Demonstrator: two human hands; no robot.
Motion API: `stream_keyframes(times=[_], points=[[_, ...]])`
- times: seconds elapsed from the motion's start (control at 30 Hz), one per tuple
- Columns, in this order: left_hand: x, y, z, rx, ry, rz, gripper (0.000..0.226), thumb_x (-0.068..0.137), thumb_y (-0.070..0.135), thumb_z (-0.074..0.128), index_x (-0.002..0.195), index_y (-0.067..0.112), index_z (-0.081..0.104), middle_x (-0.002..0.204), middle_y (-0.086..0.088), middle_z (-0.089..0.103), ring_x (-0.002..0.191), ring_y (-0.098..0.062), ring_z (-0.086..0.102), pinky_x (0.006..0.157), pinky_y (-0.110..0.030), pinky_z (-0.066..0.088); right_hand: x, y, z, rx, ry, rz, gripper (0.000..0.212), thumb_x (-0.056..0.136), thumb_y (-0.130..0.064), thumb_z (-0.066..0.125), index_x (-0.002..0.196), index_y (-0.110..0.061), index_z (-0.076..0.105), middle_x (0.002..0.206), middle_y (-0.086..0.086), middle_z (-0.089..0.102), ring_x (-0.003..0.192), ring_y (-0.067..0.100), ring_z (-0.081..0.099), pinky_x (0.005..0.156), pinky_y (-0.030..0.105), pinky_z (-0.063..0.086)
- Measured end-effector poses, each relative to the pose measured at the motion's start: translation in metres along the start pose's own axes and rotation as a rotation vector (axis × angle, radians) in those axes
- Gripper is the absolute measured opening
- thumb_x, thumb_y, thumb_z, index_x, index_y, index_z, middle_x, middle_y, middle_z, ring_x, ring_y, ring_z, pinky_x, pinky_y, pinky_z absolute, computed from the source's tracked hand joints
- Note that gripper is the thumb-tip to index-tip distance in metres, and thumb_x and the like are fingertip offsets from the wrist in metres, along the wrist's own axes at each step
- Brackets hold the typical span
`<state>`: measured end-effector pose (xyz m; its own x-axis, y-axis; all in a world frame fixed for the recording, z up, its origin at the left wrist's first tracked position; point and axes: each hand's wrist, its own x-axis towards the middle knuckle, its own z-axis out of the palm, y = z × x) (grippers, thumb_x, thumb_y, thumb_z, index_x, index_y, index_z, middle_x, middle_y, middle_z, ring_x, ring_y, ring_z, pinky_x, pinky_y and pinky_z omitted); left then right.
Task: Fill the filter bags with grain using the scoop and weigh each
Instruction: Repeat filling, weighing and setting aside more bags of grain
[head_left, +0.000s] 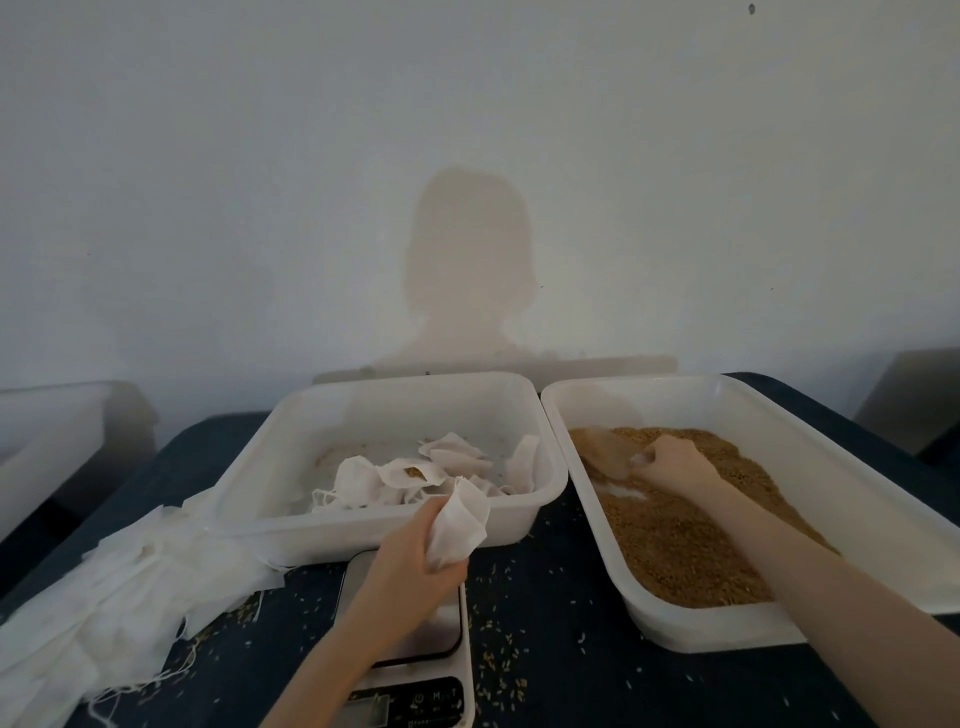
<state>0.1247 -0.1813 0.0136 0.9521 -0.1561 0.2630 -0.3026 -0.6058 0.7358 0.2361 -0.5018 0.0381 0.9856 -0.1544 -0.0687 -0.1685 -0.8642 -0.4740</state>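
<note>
A dark blue table (550, 670) carries two white plastic tubs side by side, their near corners almost touching. The right tub (852, 499) holds a bed of brown grain (675, 551); the left tub (291, 467) holds a loose heap of filled filter bags (415, 475). At the table's left edge lies a spread stack of empty filter bags (114, 587), strings trailing toward the near edge. A digital scale (415, 660) stands in front of the left tub, its long axis running from the tub toward the person, display end nearest. The left hand (415, 556) hovers above the scale's platform, fingers curled tight around the lower part of a white filter bag (462, 525), whose open mouth points up and away toward the left tub. The right hand (670, 462) lies in the grain, fingers wrapped round the handle of a translucent scoop (605, 452), whose bowl points left toward the tub's left wall. Stray grains dot the table around the scale.
</note>
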Motion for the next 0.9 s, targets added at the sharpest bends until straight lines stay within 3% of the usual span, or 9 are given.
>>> stream_keyframes(times=[0.13, 0.2, 0.3, 0.43, 0.57, 0.67, 0.73, 0.8, 0.9], points=[[0.0, -0.004, -0.008, -0.01, 0.01, -0.023, 0.055, 0.081, 0.02, 0.067, 0.116, 0.049, 0.037, 0.096, 0.021, 0.057, 0.091, 0.016, 0.051, 0.066, -0.002, 0.042, -0.014, -0.001, -0.031, 0.106, 0.033, -0.093, 0.02, 0.09, -0.029, 0.065, 0.087, -0.01, 0.072, 0.084, 0.015, 0.07, 0.06, 0.016, 0.049, 0.064, 0.026, 0.042], [-0.001, -0.005, -0.011, -0.006, 0.007, -0.037, 0.052, 0.081, 0.021, 0.067, 0.113, 0.05, 0.036, 0.096, 0.02, 0.056, 0.089, 0.009, 0.055, 0.063, -0.006, 0.045, -0.027, -0.004, -0.05, 0.119, 0.056, -0.159, 0.013, 0.086, -0.026, 0.07, 0.075, -0.02, 0.072, 0.063, 0.0, 0.066, 0.05, 0.011, 0.045, 0.055, 0.021, 0.039], [-0.002, -0.005, -0.015, 0.019, 0.012, -0.051, 0.056, 0.082, 0.026, 0.066, 0.121, 0.046, 0.032, 0.098, 0.02, 0.055, 0.089, 0.001, 0.056, 0.068, -0.012, 0.045, -0.047, -0.011, -0.078, 0.143, -0.008, -0.32, 0.04, 0.083, -0.026, 0.072, 0.046, -0.026, 0.057, 0.043, -0.008, 0.048, 0.041, 0.011, 0.034, 0.055, 0.023, 0.033], [-0.005, -0.005, -0.019, 0.006, 0.006, -0.055, 0.054, 0.081, 0.03, 0.065, 0.114, 0.055, 0.032, 0.097, 0.024, 0.054, 0.089, 0.005, 0.054, 0.067, -0.01, 0.042, -0.072, -0.029, -0.096, 0.184, -0.249, -0.538, 0.011, 0.087, -0.029, 0.066, 0.084, -0.033, 0.076, 0.053, -0.008, 0.049, 0.047, 0.007, 0.036, 0.051, 0.016, 0.031], [-0.008, -0.003, -0.022, -0.003, -0.01, -0.05, 0.058, 0.081, 0.033, 0.066, 0.121, 0.056, 0.032, 0.098, 0.032, 0.05, 0.092, 0.015, 0.051, 0.064, -0.007, 0.042, -0.085, -0.053, -0.093, 0.091, -0.43, -0.692, 0.016, 0.087, -0.033, 0.067, 0.1, -0.037, 0.074, 0.052, -0.009, 0.043, 0.047, 0.005, 0.034, 0.05, 0.014, 0.029], [-0.011, -0.001, -0.025, 0.004, -0.021, -0.023, 0.061, 0.082, 0.032, 0.067, 0.106, 0.066, 0.023, 0.097, 0.04, 0.041, 0.089, 0.03, 0.042, 0.065, 0.004, 0.037, -0.093, -0.071, -0.088, 0.031, -0.486, -0.719, 0.019, 0.084, -0.034, 0.068, 0.102, -0.039, 0.073, 0.083, -0.019, 0.07, 0.067, 0.001, 0.061, 0.069, 0.012, 0.044], [-0.013, -0.001, -0.027, 0.012, -0.026, -0.022, 0.061, 0.081, 0.033, 0.067, 0.11, 0.063, 0.023, 0.101, 0.04, 0.04, 0.09, 0.025, 0.044, 0.068, 0.003, 0.036, -0.097, -0.08, -0.086, 0.002, -0.474, -0.716, 0.022, 0.079, -0.04, 0.067, 0.099, -0.038, 0.074, 0.105, -0.016, 0.071, 0.083, 0.003, 0.066, 0.082, 0.02, 0.05], [-0.013, -0.002, -0.029, 0.016, -0.026, -0.033, 0.065, 0.081, 0.037, 0.067, 0.123, 0.054, 0.021, 0.105, 0.038, 0.04, 0.094, 0.017, 0.045, 0.074, -0.002, 0.037, -0.1, -0.087, -0.085, -0.039, -0.455, -0.725, 0.022, 0.075, -0.046, 0.065, 0.095, -0.043, 0.073, 0.104, -0.004, 0.073, 0.081, 0.011, 0.067, 0.077, 0.018, 0.05], [-0.013, -0.004, -0.03, 0.053, -0.045, -0.027, 0.065, 0.079, 0.042, 0.066, 0.129, 0.053, 0.025, 0.099, 0.04, 0.041, 0.089, 0.019, 0.046, 0.066, -0.002, 0.038, -0.104, -0.098, -0.085, -0.082, -0.438, -0.737, 0.016, 0.078, -0.038, 0.068, 0.088, -0.051, 0.071, 0.102, -0.008, 0.073, 0.079, 0.015, 0.066, 0.074, 0.024, 0.049]])
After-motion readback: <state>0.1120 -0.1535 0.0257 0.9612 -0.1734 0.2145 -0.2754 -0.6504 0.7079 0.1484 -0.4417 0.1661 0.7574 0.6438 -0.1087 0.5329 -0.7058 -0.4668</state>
